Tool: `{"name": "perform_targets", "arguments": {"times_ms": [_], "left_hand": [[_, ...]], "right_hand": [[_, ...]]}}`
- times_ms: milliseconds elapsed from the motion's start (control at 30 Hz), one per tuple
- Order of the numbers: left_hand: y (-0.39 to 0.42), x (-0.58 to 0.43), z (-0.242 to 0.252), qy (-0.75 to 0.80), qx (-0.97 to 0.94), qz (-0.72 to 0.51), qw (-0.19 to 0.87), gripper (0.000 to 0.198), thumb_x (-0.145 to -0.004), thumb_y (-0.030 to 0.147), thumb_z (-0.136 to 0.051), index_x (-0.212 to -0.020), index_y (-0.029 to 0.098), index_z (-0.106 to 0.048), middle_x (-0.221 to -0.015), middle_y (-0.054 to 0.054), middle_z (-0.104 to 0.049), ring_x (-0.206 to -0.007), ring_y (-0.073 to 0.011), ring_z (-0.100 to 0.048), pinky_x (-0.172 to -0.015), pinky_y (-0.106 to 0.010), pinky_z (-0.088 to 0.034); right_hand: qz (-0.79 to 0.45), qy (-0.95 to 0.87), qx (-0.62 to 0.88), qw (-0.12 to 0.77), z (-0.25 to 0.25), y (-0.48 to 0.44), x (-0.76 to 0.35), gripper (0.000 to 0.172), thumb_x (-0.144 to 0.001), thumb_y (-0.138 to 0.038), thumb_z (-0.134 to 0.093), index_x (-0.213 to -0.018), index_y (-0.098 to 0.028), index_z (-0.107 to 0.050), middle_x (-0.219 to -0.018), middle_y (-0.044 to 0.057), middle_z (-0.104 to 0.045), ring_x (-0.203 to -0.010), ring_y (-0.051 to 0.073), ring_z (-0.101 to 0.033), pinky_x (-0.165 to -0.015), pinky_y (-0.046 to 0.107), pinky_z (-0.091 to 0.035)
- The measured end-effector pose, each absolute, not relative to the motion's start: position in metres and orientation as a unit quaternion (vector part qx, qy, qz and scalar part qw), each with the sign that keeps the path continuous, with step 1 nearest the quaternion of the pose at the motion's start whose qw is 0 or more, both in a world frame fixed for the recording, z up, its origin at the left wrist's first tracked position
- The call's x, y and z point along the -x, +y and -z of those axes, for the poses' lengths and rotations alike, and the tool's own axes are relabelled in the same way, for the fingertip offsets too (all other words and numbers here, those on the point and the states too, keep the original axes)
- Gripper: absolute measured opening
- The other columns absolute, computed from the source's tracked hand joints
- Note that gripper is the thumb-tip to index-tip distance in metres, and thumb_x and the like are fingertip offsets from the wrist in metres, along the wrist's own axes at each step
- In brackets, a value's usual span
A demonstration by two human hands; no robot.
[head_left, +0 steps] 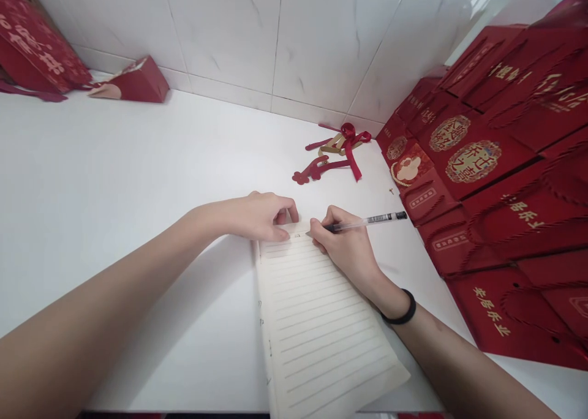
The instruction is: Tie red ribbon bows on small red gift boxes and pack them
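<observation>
A lined notebook lies on the white table, its page nearly blank with small writing on the top line. My right hand grips a clear-barrelled pen with a black cap end, its tip at the top line just right of the writing. A black band circles my right wrist. Across the notebook's top left corner rests my left hand, fingers bent, thumb and forefinger apart on the page, holding nothing.
Red gift bags with gold lettering are stacked along the right side. Red ribbons and tags lie near the tiled wall. At the back left stand a red box and a red bag. The white table's front edge is close.
</observation>
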State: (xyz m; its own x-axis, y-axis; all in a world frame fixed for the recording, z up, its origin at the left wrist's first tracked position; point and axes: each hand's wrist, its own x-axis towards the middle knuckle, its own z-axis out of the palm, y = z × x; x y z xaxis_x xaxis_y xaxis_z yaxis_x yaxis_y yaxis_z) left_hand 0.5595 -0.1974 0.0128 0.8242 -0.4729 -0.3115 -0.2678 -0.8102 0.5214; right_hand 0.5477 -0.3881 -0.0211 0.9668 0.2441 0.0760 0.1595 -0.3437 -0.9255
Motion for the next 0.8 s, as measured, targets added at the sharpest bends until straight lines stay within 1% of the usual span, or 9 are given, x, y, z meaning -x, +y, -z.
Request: {"name": "perform_targets", "arguments": {"times_ms": [67, 200, 300, 400, 500, 600, 733, 800], "left_hand": [[-0.1974, -0.5593, -0.0131, -0.199, -0.927, 0.218, 0.232, 0.037, -0.070, 0.039, -0.054, -0.105, 0.026, -0.058, -0.092, -0.002, -0.060, -0.074, -0.0162, -0.054, -0.058, -0.025, -0.036], [-0.1978, -0.5590, -0.0138, -0.202, -0.927, 0.216, 0.231, 0.037, -0.071, 0.039, -0.053, -0.104, 0.026, -0.058, -0.091, -0.003, -0.060, -0.075, -0.0161, -0.054, -0.058, -0.024, -0.036], [-0.1979, -0.5586, -0.0144, -0.203, -0.926, 0.217, 0.234, 0.037, -0.071, 0.039, -0.053, -0.105, 0.026, -0.057, -0.091, -0.003, -0.060, -0.075, -0.0163, -0.054, -0.058, -0.025, -0.036], [-0.1978, -0.5581, -0.0147, -0.200, -0.925, 0.221, 0.236, 0.036, -0.071, 0.038, -0.052, -0.104, 0.025, -0.058, -0.092, -0.003, -0.060, -0.076, -0.0166, -0.054, -0.058, -0.025, -0.036], [-0.1976, -0.5580, -0.0136, -0.198, -0.924, 0.221, 0.241, 0.036, -0.071, 0.038, -0.052, -0.104, 0.026, -0.058, -0.092, -0.003, -0.060, -0.076, -0.0168, -0.054, -0.058, -0.025, -0.036], [-0.1973, -0.5584, -0.0122, -0.197, -0.923, 0.221, 0.244, 0.037, -0.071, 0.040, -0.053, -0.104, 0.026, -0.058, -0.091, -0.003, -0.060, -0.076, -0.0169, -0.054, -0.058, -0.025, -0.036], [-0.1972, -0.5587, -0.0120, -0.199, -0.924, 0.221, 0.240, 0.037, -0.071, 0.038, -0.053, -0.105, 0.026, -0.058, -0.091, -0.003, -0.060, -0.075, -0.0169, -0.054, -0.058, -0.025, -0.035], [-0.1972, -0.5588, -0.0121, -0.199, -0.925, 0.219, 0.239, 0.036, -0.071, 0.038, -0.053, -0.105, 0.026, -0.058, -0.091, -0.002, -0.061, -0.076, -0.0172, -0.054, -0.058, -0.025, -0.035]], "right_hand": [[-0.032, -0.124, 0.824, 0.552, 0.0205, -0.3881, -0.5476, 0.033, -0.076, -0.022, -0.056, -0.056, -0.020, -0.030, -0.043, -0.008, -0.037, -0.041, 0.008, -0.039, -0.040, 0.019, -0.024], [-0.034, -0.113, 0.815, 0.567, 0.0202, -0.3883, -0.5477, 0.033, -0.073, -0.022, -0.056, -0.056, -0.020, -0.028, -0.043, -0.008, -0.035, -0.040, 0.007, -0.038, -0.040, 0.019, -0.023], [-0.039, -0.101, 0.811, 0.575, 0.0203, -0.3886, -0.5482, 0.033, -0.074, -0.024, -0.056, -0.056, -0.021, -0.029, -0.043, -0.008, -0.036, -0.041, 0.008, -0.040, -0.039, 0.019, -0.025], [-0.021, -0.099, 0.820, 0.563, 0.0215, -0.3891, -0.5488, 0.031, -0.074, -0.023, -0.056, -0.057, -0.021, -0.030, -0.044, -0.008, -0.037, -0.042, 0.008, -0.039, -0.040, 0.020, -0.026], [-0.004, -0.110, 0.831, 0.546, 0.0235, -0.3896, -0.5493, 0.031, -0.072, -0.021, -0.055, -0.056, -0.020, -0.028, -0.046, -0.008, -0.034, -0.042, 0.008, -0.036, -0.041, 0.020, -0.025], [-0.003, -0.108, 0.826, 0.554, 0.0242, -0.3899, -0.5494, 0.032, -0.071, -0.020, -0.055, -0.056, -0.021, -0.027, -0.046, -0.008, -0.031, -0.042, 0.008, -0.035, -0.040, 0.020, -0.025], [-0.032, -0.088, 0.810, 0.579, 0.0222, -0.3893, -0.5488, 0.030, -0.073, -0.024, -0.055, -0.057, -0.021, -0.030, -0.044, -0.007, -0.039, -0.041, 0.008, -0.039, -0.038, 0.020, -0.025], [-0.018, -0.078, 0.807, 0.586, 0.0215, -0.3891, -0.5486, 0.030, -0.073, -0.024, -0.055, -0.057, -0.021, -0.030, -0.044, -0.007, -0.041, -0.040, 0.008, -0.039, -0.038, 0.020, -0.026]]}}
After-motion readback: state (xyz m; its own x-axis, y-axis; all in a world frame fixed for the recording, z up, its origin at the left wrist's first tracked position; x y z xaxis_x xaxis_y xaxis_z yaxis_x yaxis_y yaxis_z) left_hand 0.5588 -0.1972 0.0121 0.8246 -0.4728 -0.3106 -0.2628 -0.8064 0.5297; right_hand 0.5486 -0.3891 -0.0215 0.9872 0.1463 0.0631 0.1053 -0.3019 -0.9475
